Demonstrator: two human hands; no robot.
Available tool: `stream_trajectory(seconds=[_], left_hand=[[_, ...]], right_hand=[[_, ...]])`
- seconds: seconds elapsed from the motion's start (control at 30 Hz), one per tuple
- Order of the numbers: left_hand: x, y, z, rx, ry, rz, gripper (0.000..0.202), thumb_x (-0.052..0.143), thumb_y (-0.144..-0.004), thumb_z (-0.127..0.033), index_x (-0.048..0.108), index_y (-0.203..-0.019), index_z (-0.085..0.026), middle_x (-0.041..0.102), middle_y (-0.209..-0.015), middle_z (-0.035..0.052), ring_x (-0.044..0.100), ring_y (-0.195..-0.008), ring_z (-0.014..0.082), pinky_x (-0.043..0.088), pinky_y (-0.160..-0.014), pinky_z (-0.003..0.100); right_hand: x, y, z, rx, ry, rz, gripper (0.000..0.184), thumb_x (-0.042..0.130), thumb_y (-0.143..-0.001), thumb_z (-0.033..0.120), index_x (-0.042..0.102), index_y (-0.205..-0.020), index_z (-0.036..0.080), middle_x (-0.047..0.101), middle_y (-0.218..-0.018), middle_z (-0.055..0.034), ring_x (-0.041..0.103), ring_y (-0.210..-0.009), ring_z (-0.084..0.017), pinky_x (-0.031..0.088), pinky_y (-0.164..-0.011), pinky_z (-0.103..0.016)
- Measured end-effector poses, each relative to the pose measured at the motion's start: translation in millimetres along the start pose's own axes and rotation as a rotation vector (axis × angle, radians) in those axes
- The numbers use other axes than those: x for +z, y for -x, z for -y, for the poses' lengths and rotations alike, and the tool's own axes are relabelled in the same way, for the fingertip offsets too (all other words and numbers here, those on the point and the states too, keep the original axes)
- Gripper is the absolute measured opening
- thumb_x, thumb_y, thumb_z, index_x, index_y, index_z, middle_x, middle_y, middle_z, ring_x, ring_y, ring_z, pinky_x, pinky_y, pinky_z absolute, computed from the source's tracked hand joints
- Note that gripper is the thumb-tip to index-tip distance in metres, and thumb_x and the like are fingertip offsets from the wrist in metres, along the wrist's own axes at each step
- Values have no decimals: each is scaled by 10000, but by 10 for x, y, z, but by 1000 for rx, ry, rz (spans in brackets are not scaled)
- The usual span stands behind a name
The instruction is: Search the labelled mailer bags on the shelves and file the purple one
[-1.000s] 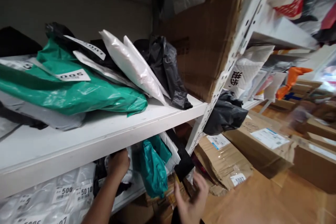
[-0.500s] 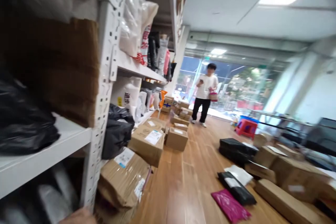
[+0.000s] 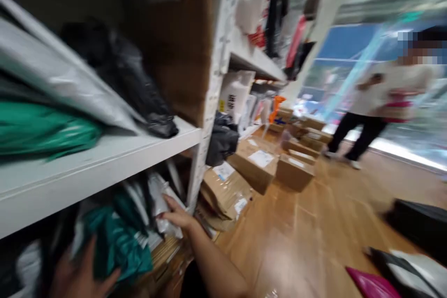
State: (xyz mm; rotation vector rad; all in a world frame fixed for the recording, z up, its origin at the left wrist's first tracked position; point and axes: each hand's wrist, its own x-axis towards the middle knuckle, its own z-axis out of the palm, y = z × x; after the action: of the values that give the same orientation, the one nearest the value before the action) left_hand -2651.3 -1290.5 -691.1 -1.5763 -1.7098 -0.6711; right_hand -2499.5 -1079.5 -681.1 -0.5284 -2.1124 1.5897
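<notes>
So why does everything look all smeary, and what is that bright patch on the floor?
In the head view the camera is swinging, so the whole picture is streaked: the person by the windows is smeared most. The right hand on a white parcel and the left hand at the teal bag are soft too. The bright patch is light glaring off the shiny wooden floor.

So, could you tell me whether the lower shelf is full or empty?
Full: the lower shelf is crammed with parcels, a teal bag among them.
</notes>
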Motion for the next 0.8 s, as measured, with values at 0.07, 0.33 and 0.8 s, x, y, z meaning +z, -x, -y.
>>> stream_trajectory(seconds=[0.07, 0.33, 0.8], left_hand=[[-158, 238, 98, -347, -101, 127, 662, 490, -770, -460, 586, -1206, 29, 578, -1145, 290, 622, -1027, 376, 524, -845, 519], [-58, 374, 216, -638, 88, 256, 600, 311, -831, -425, 590, -1180, -24, 463, -1296, 265, 525, -1206, 368, 468, -1014, 503], [-748, 819, -685, -383, -78, 160, 449, 564, -811, -269, 621, -1254, -314, 445, -1407, 159, 459, -1292, 364, 484, -995, 507]], right_hand=[[110, -126, -103, 7, -57, 8, 859, 658, -622, 369, 402, -1411, 145, 368, -1465, -90, 291, -1373, -252, 152, -1165, -352], [97, -223, -295, 27, -174, 79, 793, 590, -709, 425, 335, -1413, 164, 436, -1387, -98, 381, -1308, -259, 253, -1118, -379], [52, -77, -239, 27, -119, 2, 1088, 386, -709, 888, 312, -1451, 96, 243, -1536, -176, 180, -1442, -258, 72, -1199, -420]])
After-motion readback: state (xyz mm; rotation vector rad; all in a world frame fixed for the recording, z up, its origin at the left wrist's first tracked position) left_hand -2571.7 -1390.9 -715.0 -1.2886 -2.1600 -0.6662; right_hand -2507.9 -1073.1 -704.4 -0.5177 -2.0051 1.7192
